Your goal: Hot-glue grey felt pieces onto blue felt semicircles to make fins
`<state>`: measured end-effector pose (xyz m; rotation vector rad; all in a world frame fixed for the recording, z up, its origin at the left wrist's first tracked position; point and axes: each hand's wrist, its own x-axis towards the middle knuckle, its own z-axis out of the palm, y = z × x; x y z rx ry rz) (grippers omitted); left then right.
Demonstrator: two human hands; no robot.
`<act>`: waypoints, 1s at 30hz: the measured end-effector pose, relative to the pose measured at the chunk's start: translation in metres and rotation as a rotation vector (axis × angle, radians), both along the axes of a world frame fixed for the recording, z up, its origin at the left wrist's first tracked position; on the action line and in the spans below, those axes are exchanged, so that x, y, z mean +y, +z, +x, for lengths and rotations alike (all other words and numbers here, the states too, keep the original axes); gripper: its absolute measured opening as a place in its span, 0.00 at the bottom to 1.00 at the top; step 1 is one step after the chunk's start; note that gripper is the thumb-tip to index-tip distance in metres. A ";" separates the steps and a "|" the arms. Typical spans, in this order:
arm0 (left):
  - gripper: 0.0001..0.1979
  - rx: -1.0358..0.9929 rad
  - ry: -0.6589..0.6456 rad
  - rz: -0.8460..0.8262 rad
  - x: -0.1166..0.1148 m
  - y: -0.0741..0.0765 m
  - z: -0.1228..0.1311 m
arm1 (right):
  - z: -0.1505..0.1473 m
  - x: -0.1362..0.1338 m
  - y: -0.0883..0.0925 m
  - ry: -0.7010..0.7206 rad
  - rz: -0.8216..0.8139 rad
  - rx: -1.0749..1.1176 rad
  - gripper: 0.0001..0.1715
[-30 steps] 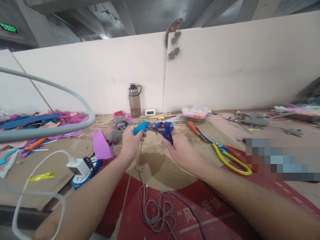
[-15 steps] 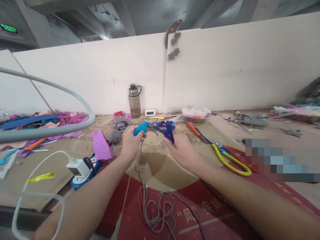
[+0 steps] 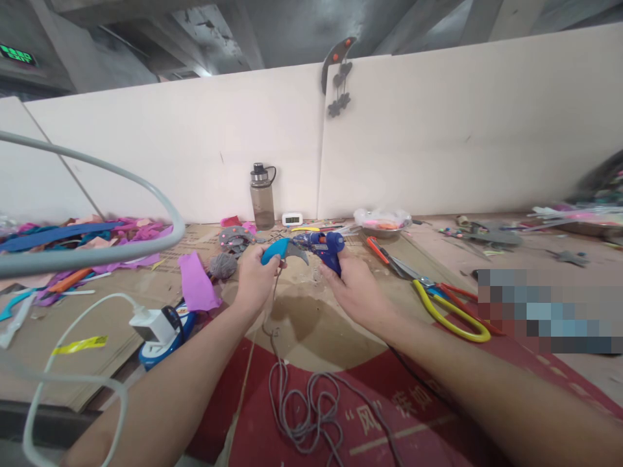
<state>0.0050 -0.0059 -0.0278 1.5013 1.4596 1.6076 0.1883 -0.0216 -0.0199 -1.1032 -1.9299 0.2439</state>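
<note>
My left hand [image 3: 254,277] is closed on a curved felt piece [image 3: 285,250], bright blue on its left part and grey at its pointed right tip. A grey cord [image 3: 302,402] hangs from that hand and lies coiled on the table in front of me. My right hand [image 3: 354,288] grips a blue hot glue gun [image 3: 327,246] by its handle, with the nozzle pointing left at the grey tip of the felt piece.
Yellow-handled scissors [image 3: 440,301] lie right of my right hand. A water bottle [image 3: 263,196], a small white timer [image 3: 292,219] and a bowl [image 3: 384,224] stand by the white partition. Felt scraps [image 3: 87,237] pile at the left, with a white plug [image 3: 154,324] and cable nearer.
The glue gun has shifted slightly right and up, so its nozzle has drawn back from over the felt piece. The grey tip now shows clearly. My left hand has stayed in place.
</note>
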 end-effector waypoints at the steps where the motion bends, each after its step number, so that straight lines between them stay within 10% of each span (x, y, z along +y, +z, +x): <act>1: 0.05 0.009 0.003 0.001 0.000 0.000 0.000 | 0.000 0.000 0.000 0.000 -0.002 -0.004 0.16; 30: 0.06 -0.010 -0.017 -0.016 0.000 -0.002 0.000 | 0.001 0.000 0.002 -0.023 -0.028 0.024 0.18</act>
